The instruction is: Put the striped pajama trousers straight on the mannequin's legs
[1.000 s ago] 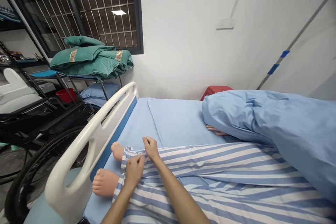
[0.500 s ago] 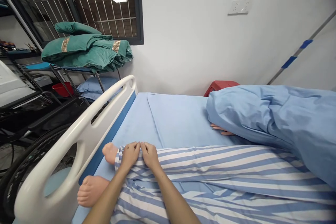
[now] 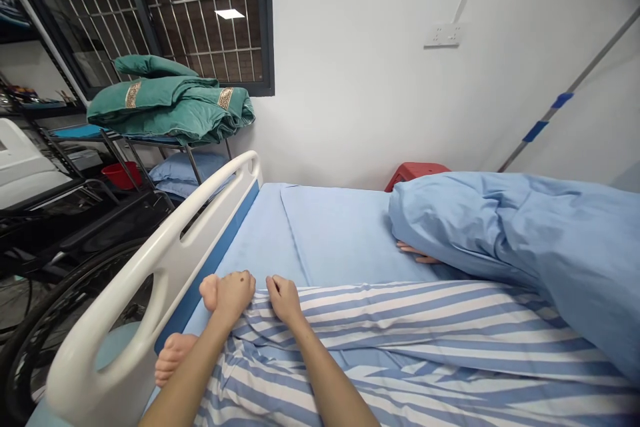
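**At the foot of the bed (image 3: 340, 233)**

Closest in, the left hand (image 3: 229, 297) lies curled over the far foot (image 3: 207, 291) of a manikin, right at the trouser cuff. The right hand (image 3: 285, 300) sits just beside it, its fingers (image 3: 276, 287) bent down onto the striped trousers (image 3: 400, 340). Neither hand is spread, but whether either pinches cloth, I can't tell. They seem placed there because the cuff is where cloth meets foot. The legs run lengthwise to the right, with the feet toward the white bed rail (image 3: 150, 267) and the near foot (image 3: 173, 357) lower down. Beyond, a blue quilt (image 3: 520, 240) bunches over the body, leaving the legs uncovered, and a manikin hand (image 3: 417, 252) pokes out beneath it.
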Demonstrator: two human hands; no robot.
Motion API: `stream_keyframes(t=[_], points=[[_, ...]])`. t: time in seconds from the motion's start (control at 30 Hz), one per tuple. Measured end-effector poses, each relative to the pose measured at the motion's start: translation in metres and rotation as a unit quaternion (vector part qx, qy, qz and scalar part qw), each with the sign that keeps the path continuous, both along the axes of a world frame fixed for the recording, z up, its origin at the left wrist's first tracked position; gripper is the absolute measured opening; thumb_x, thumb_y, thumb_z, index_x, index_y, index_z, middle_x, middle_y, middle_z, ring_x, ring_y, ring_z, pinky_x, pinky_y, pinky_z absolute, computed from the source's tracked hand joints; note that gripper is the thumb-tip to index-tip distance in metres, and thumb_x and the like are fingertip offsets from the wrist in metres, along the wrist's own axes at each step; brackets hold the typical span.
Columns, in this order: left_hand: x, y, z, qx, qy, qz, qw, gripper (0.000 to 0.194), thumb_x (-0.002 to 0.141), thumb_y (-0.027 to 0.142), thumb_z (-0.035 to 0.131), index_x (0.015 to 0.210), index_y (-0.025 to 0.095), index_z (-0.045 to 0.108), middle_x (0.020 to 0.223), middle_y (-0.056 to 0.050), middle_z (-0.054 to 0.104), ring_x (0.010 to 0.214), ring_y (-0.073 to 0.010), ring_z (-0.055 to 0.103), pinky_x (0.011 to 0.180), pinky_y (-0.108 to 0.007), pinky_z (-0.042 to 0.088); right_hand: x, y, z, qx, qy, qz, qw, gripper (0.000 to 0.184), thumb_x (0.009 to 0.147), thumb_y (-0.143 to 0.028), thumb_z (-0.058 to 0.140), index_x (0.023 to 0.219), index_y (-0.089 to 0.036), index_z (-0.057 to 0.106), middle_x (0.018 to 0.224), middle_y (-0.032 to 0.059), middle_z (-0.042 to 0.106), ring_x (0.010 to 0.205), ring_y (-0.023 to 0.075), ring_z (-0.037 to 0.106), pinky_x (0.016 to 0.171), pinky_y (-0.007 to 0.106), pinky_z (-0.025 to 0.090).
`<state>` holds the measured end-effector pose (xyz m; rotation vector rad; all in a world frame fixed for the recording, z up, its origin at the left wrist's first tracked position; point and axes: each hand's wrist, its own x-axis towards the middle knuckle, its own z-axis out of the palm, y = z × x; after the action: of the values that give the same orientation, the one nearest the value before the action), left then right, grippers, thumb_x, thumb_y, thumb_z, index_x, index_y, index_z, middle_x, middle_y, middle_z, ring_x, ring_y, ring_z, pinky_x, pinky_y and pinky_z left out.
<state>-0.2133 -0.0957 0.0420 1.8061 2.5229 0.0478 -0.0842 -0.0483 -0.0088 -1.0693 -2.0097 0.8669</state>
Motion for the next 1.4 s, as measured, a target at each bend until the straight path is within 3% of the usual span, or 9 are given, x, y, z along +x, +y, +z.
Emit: stream_keyframes(t=[0.13,0.27,0.4,0.57,0.83,1.0,1.13,1.3,1.4], points=[[0.003,-0.002,0.001,0.01,0.05,-0.002,0.999,0.034,0.082,0.023,0.035,0.079,0.012,0.067,0.08,-0.016,0.067,0.074,-0.024,0.062,0.066,-0.032,0.039,-0.001,0.001,0.0,-0.006,0.017,0.001,1.0,0.043,0.089,-0.038,0.034,0.052,-0.019,0.04,0.047,-0.0049,0.036,0.048,0.0092,0.035,0.051,0.023,0.021],[0.021,0.008,-0.002,0.111,-0.044,0.001,0.993,0.038,0.087,0.032,0.032,0.074,0.015,0.064,0.074,-0.01,0.066,0.068,-0.0169,0.059,0.063,-0.026,0.036,-0.001,0.007,-0.002,-0.034,0.075,-0.003,0.997,0.042,0.089,-0.039,0.033,0.052,-0.018,0.035,0.048,-0.0053,0.034,0.049,0.0088,0.033,0.051,0.022,0.022],[0.041,0.018,-0.027,0.153,-0.17,0.007,0.973,0.047,0.091,0.034,0.023,0.068,0.016,0.06,0.067,-0.006,0.064,0.064,-0.0137,0.056,0.061,-0.024,0.036,-0.001,0.01,-0.006,-0.062,0.123,0.003,0.99,0.041,0.089,-0.039,0.033,0.054,-0.018,0.036,0.049,-0.0052,0.036,0.05,0.0088,0.034,0.05,0.021,0.024],[0.047,0.016,-0.054,0.126,-0.143,0.051,0.98,0.039,0.091,0.031,0.027,0.081,0.016,0.063,0.08,-0.011,0.068,0.077,-0.0194,0.06,0.066,-0.028,0.035,-0.002,0.007,-0.011,-0.058,0.109,-0.008,0.992,0.04,0.089,-0.037,0.033,0.055,-0.018,0.04,0.05,-0.0046,0.04,0.051,0.0088,0.037,0.05,0.021,0.025],[0.045,0.014,-0.051,0.07,-0.145,0.058,0.985,0.027,0.087,0.027,0.037,0.096,0.019,0.061,0.091,-0.01,0.067,0.086,-0.0191,0.06,0.07,-0.026,0.036,0.0,0.006,0.016,0.025,-0.026,-0.035,0.999,0.036,0.087,-0.033,0.037,0.058,-0.018,0.051,0.052,-0.001,0.05,0.05,0.0097,0.038,0.051,0.024,0.023],[0.046,0.014,-0.052,0.088,-0.15,0.084,0.981,0.03,0.087,0.031,0.035,0.09,0.019,0.062,0.086,-0.01,0.067,0.08,-0.0189,0.059,0.067,-0.026,0.035,-0.001,0.006,0.007,-0.035,0.062,-0.026,0.997,0.042,0.089,-0.036,0.033,0.053,-0.018,0.045,0.049,-0.0027,0.044,0.049,0.0092,0.037,0.05,0.022,0.024],[0.05,0.024,-0.046,0.189,-0.262,0.086,0.942,0.039,0.088,0.035,0.03,0.065,0.017,0.057,0.067,-0.006,0.062,0.065,-0.0146,0.053,0.062,-0.025,0.034,0.0,0.009,-0.005,-0.08,0.147,-0.018,0.986,0.04,0.087,-0.038,0.036,0.054,-0.017,0.044,0.049,-0.0039,0.042,0.05,0.0092,0.037,0.05,0.021,0.026],[0.065,0.041,-0.037,0.331,-0.437,0.111,0.829,0.042,0.082,0.046,0.036,0.05,0.019,0.037,0.046,0.004,0.038,0.049,-0.0101,0.036,0.05,-0.023,0.029,0.004,0.016,-0.003,-0.13,0.25,-0.014,0.96,0.041,0.087,-0.039,0.035,0.052,-0.018,0.041,0.049,-0.0043,0.039,0.051,0.0094,0.035,0.05,0.022,0.028],[0.073,0.04,-0.043,0.333,-0.445,0.128,0.822,0.041,0.081,0.046,0.038,0.051,0.019,0.042,0.047,0.003,0.044,0.051,-0.0107,0.039,0.051,-0.023,0.03,0.003,0.018,-0.005,-0.138,0.264,-0.023,0.954,0.04,0.086,-0.039,0.037,0.052,-0.018,0.039,0.049,-0.0048,0.037,0.05,0.0092,0.034,0.049,0.022,0.027]])
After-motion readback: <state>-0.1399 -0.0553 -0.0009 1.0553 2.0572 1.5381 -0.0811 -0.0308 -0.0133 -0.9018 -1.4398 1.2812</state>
